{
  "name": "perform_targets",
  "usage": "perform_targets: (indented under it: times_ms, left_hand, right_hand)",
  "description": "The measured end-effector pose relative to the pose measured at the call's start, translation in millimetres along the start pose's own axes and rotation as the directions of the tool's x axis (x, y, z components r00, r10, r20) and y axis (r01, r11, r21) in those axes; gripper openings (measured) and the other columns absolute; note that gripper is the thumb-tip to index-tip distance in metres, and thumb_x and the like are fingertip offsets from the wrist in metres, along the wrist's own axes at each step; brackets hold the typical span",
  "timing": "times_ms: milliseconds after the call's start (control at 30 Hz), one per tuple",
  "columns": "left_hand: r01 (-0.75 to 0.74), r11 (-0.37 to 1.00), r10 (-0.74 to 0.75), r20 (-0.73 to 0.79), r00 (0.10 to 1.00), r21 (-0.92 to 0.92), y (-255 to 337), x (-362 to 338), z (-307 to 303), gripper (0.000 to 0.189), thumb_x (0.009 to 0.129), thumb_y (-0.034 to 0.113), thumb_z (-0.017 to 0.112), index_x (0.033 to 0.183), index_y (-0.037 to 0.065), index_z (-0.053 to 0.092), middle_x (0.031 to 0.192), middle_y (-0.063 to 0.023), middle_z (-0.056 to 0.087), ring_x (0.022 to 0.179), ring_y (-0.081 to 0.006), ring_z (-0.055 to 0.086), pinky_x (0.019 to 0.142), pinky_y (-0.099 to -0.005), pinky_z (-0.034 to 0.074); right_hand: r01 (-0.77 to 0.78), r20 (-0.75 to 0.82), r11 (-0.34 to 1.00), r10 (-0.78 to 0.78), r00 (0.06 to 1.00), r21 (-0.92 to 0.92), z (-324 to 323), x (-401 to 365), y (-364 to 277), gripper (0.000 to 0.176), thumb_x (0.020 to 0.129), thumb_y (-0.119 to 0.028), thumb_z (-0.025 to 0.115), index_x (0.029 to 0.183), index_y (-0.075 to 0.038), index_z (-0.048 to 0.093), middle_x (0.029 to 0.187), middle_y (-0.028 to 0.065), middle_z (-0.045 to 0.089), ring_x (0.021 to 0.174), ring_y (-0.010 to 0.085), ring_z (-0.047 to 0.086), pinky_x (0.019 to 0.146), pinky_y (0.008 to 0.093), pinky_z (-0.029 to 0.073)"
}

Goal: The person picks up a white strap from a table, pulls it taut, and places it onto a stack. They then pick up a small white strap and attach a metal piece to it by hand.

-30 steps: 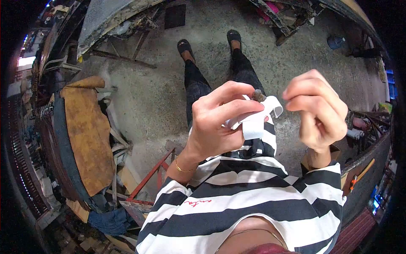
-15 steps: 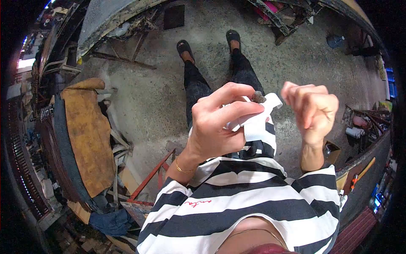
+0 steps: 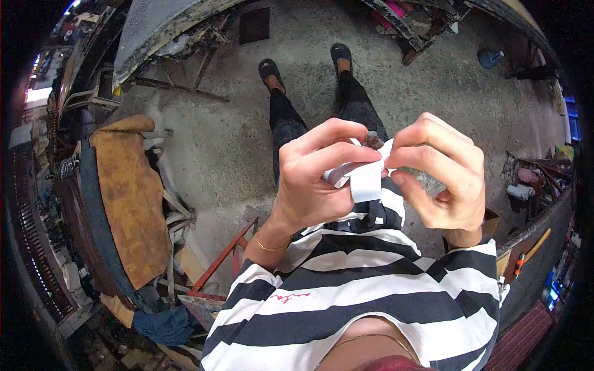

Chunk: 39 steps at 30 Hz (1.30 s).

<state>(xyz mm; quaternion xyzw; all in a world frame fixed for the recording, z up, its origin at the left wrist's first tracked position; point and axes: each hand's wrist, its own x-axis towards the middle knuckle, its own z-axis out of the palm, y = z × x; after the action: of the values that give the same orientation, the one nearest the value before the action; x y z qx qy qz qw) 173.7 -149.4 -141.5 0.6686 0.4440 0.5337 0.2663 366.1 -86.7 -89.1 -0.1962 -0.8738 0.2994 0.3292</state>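
In front of my striped shirt, a folded white strip, like tape or ribbon, is held up between my two hands. My left hand, with a thin bracelet at the wrist, is closed around it. Near those fingertips sits a small dark, lumpy piece, too unclear to name. From the other side my right hand pinches the upper end of the strip with thumb and fingers. One flat end of the strip hangs below the left fingers.
A brown hide-like sheet drapes over a stand at left, near a red metal frame. Dark blue cloth lies below. A worn bench borders the top left. A blue container stands on the concrete floor.
My right hand has come in from the right and now grips the white strip. Part of the strip now hangs down below my left fingers.
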Motion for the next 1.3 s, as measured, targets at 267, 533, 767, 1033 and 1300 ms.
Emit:
perform_targets:
  times_ms: [267, 533, 767, 1033, 1300]
  left_hand:
    - [0.028, 0.999, -0.029, 0.040, 0.999, 0.023, 3.4, 0.4, -0.2, 0.036, 0.055, -0.004, 0.068, 0.089, 0.005, 0.072, 0.093, -0.0121, 0.066, 0.076, -0.0225, 0.068, 0.064, -0.0294, 0.054]
    - [0.047, 0.998, -0.048, 0.019, 0.999, 0.037, 4.2, 0.5, 2.8, 0.028, 0.061, -0.002, 0.075, 0.088, 0.003, 0.072, 0.094, -0.0123, 0.067, 0.077, -0.0222, 0.069, 0.063, -0.0299, 0.054]
    - [0.050, 0.997, -0.053, 0.036, 0.998, 0.060, 4.3, 0.9, 1.6, 0.027, 0.062, 0.000, 0.078, 0.088, 0.002, 0.072, 0.096, -0.0127, 0.067, 0.078, -0.0218, 0.070, 0.064, -0.0293, 0.055]
    - [0.043, 0.998, -0.043, 0.012, 0.999, 0.034, 2.0, 0.4, 2.3, 0.028, 0.062, 0.000, 0.078, 0.088, 0.003, 0.073, 0.094, -0.0121, 0.067, 0.078, -0.0217, 0.070, 0.064, -0.0292, 0.054]
    - [-0.042, 0.993, 0.051, -0.088, 0.995, 0.112, 4.6, -5.5, 3.9, 0.033, 0.059, -0.007, 0.073, 0.091, 0.002, 0.072, 0.096, -0.0125, 0.065, 0.072, -0.0199, 0.069, 0.061, -0.0287, 0.054]
  right_hand:
    - [0.077, 0.026, 0.990, -0.075, 0.997, -0.116, 0.9, 1.9, -0.3, 0.022, 0.065, 0.001, 0.071, 0.085, 0.000, 0.063, 0.080, 0.0109, 0.057, 0.066, 0.0266, 0.058, 0.054, 0.0355, 0.048]
    - [0.163, 0.057, 0.932, -0.153, 0.987, -0.324, 4.6, 2.2, -1.1, 0.023, 0.063, -0.004, 0.073, 0.081, 0.002, 0.059, 0.080, 0.0099, 0.055, 0.067, 0.0242, 0.056, 0.052, 0.0339, 0.048]
    - [0.160, 0.083, 0.930, -0.140, 0.987, -0.332, 4.1, 1.5, -0.8, 0.025, 0.063, -0.005, 0.073, 0.081, 0.002, 0.058, 0.082, 0.0104, 0.055, 0.068, 0.0243, 0.055, 0.053, 0.0346, 0.048]
    - [0.164, 0.032, 0.927, -0.163, 0.986, -0.337, 7.0, 0.2, 1.1, 0.023, 0.062, -0.003, 0.072, 0.080, 0.002, 0.059, 0.079, 0.0103, 0.056, 0.066, 0.0244, 0.056, 0.053, 0.0342, 0.047]
    - [-0.149, -0.041, 0.986, 0.152, 0.988, 0.079, -4.3, -4.2, -1.1, 0.011, 0.076, 0.004, 0.069, 0.085, 0.002, 0.065, 0.079, 0.0108, 0.062, 0.058, 0.0143, 0.056, 0.052, 0.0265, 0.044]
